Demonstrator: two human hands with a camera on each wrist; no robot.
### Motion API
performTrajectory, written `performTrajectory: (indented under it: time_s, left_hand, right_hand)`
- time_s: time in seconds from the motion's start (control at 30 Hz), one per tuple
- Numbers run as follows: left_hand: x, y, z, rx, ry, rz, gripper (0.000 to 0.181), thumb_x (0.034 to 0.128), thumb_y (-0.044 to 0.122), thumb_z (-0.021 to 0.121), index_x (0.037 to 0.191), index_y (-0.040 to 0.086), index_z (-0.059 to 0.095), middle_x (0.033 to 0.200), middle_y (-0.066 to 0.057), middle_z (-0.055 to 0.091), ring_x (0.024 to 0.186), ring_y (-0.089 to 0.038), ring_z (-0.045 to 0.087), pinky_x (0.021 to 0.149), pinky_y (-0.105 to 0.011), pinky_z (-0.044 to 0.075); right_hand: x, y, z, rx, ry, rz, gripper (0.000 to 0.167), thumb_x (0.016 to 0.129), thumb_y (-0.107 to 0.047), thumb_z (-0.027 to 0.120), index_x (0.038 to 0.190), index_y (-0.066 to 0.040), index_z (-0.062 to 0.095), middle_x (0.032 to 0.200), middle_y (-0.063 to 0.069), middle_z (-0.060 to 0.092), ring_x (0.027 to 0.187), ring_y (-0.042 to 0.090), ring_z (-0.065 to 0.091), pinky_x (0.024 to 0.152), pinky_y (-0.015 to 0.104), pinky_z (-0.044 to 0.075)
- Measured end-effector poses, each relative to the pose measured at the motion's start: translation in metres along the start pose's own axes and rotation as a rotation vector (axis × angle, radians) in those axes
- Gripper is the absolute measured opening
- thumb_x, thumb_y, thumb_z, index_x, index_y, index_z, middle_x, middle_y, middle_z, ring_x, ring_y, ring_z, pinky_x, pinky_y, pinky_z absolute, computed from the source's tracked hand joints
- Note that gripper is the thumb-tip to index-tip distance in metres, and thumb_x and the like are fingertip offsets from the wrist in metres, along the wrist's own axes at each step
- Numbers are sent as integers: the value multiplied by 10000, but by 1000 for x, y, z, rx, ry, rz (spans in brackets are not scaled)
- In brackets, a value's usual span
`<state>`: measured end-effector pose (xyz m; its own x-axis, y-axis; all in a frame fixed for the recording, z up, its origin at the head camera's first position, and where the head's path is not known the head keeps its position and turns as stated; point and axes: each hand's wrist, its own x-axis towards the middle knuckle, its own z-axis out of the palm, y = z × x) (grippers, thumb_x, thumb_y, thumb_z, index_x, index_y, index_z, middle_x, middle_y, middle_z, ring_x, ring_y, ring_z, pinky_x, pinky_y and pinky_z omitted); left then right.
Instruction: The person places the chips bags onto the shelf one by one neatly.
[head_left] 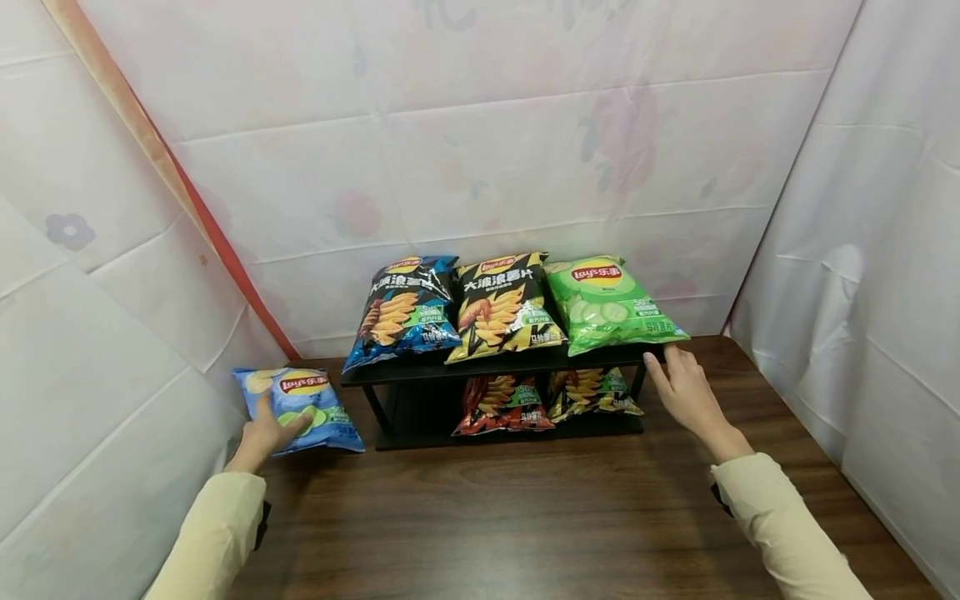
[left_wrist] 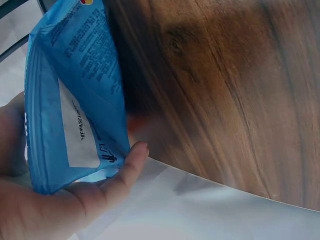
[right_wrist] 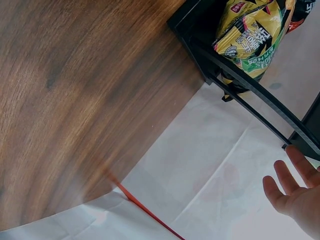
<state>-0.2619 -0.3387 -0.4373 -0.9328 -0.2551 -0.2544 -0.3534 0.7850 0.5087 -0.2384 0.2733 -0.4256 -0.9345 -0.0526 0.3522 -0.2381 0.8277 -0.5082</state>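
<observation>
My left hand (head_left: 261, 435) grips a blue Lay's chip bag (head_left: 333, 423) at the left of the black two-tier shelf (head_left: 420, 373). In the left wrist view, the thumb and fingers wrap around the end of the bag (left_wrist: 95, 100), which shows its back print and a white label. At the shelf's right end is my right hand (head_left: 690, 400), beside the lower corner of a green chip bag (head_left: 611, 308). The right wrist view shows its fingers (right_wrist: 285, 175) spread and fairly straight, one fingertip at the shelf edge.
A blue-black chip bag (head_left: 405, 312) and a yellow-black one (head_left: 506, 308) share the top tier with the green bag. Below lie a red bag (head_left: 504, 408) and another yellow-black bag (head_left: 592, 392). White printed sheets (head_left: 465, 167) stand behind the wooden table (head_left: 480, 517).
</observation>
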Motion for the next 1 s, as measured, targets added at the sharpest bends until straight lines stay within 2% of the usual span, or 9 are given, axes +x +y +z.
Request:
performTrajectory:
  time_s: [0.17,0.4,0.53,0.63,0.8,1.0]
  left_hand:
    - [9,-6,0,46,-44,3,953,884,475,487,1433,29,-151,1344,-474,75,1211,-638,146,983,-683,250]
    - [14,-9,0,41,-56,-23,1022,864,563,460,1408,-24,-176,1329,-491,37,1217,-637,100,993,-690,221]
    - [11,-7,1,58,-38,-9,977,885,592,366,1402,-46,-163,1329,-505,15,1222,-654,69,991,-696,211]
    - [9,-5,2,70,-6,-5,925,899,577,334,1415,-28,-139,1319,-521,12,1197,-678,109,976,-700,230]
    - [10,-4,6,81,19,-27,914,883,600,359,1442,55,-116,1305,-520,17,1137,-702,203,925,-727,261]
    - [14,-7,9,85,15,9,880,888,568,390,1455,63,-55,1304,-525,-15,1151,-721,137,915,-757,217]
  right_hand:
    - [1,-1,0,-3,15,-5,512,994,-375,290,1200,82,389,1073,355,451,1083,535,392,802,637,342]
    - [0,-1,0,-5,16,-2,524,994,-378,286,1208,90,385,1099,364,441,1095,533,383,825,651,327]
    - [0,-1,1,-4,16,1,524,993,-382,287,1197,90,391,1098,362,446,1104,536,378,832,654,327]
    - [0,-1,1,-5,22,-1,511,994,-379,289,1179,85,399,1077,355,454,1100,536,382,825,651,330]
    - [1,0,2,-11,44,-14,466,994,-369,300,1105,67,423,981,318,476,1050,523,418,767,613,353]
    - [1,0,2,-14,52,-20,471,994,-366,301,1107,73,429,964,311,481,1044,521,424,755,610,353]
